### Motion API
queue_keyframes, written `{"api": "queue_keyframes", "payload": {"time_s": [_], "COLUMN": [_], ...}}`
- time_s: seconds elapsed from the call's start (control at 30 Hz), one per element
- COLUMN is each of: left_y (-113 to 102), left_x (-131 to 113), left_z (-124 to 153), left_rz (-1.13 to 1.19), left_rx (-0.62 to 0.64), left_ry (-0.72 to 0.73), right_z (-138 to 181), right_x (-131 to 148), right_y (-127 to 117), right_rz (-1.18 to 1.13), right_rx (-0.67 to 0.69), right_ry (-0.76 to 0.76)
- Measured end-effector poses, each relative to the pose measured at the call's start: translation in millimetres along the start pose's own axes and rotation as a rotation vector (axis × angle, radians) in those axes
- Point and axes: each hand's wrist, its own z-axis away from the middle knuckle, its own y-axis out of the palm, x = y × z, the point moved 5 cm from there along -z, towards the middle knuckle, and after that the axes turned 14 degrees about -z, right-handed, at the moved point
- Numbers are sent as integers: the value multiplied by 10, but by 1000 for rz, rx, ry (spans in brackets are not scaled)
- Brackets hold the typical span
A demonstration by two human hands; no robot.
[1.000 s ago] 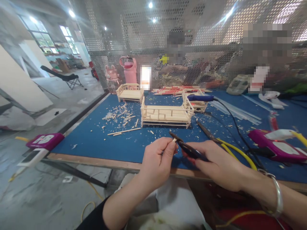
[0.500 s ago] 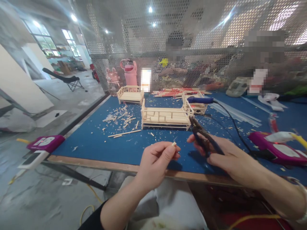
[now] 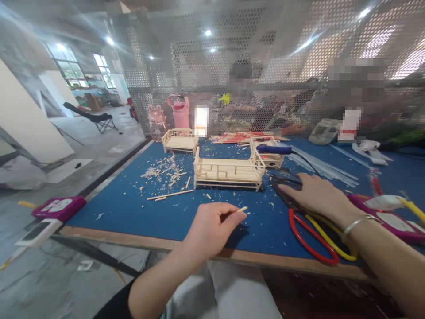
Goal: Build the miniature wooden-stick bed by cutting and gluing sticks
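My left hand [image 3: 215, 228] is closed near the table's front edge, pinching a short, pale wooden stick [image 3: 244, 209] between thumb and fingertips. To the right, my right hand [image 3: 310, 195] is low over the table, its fingers curled about dark pliers [image 3: 287, 180] that it partly covers. Under that hand and wrist lies a tool with one red and one yellow handle [image 3: 314, 243]; its dark jaws point left. Ahead of both hands stands a small wooden slatted bed frame [image 3: 229, 170], upright, with rails around it.
Another small wooden frame [image 3: 181, 141] stands behind left. A blue-handled tool with a cord [image 3: 274, 149] rests on a third frame [image 3: 270, 160]. Wood chips [image 3: 166, 170], red-tipped sticks [image 3: 242, 138] and clear glue sticks [image 3: 328, 166] lie around. A purple device [image 3: 395, 221] sits at right.
My right hand has moved right and down to the table with the dark pliers. The red and yellow handles now show. My left hand still pinches the stick, which sticks out farther.
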Motion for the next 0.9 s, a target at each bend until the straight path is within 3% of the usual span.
{"api": "queue_keyframes", "payload": {"time_s": [0.13,0.23,0.37,0.57,0.73,0.83,0.9], "left_y": [-172,-250,-326,-279,-205,-423,-623], "left_x": [-28,-38,-17,53,39,-23,-33], "left_z": [-222,-390,-544,-621,-533,-493,-529], "left_rz": [-264,-433,-537,-557,-563,-580,-611], "left_rx": [-6,-5,-47,-39,2,-211,-367], "left_ry": [161,284,366,405,414,470,493], "right_z": [49,134,102,-78,167,526,741], "right_x": [461,978,1323,1325,1228,1068,908], "right_y": [-182,-291,-281,-137,-244,-254,-230], "right_rz": [-68,-388,-500,-600,-501,-467,-465], "right_rx": [-179,-89,-41,53,124,185,102], "right_ry": [-188,-552,-766,-705,-548,-455,-427]}}
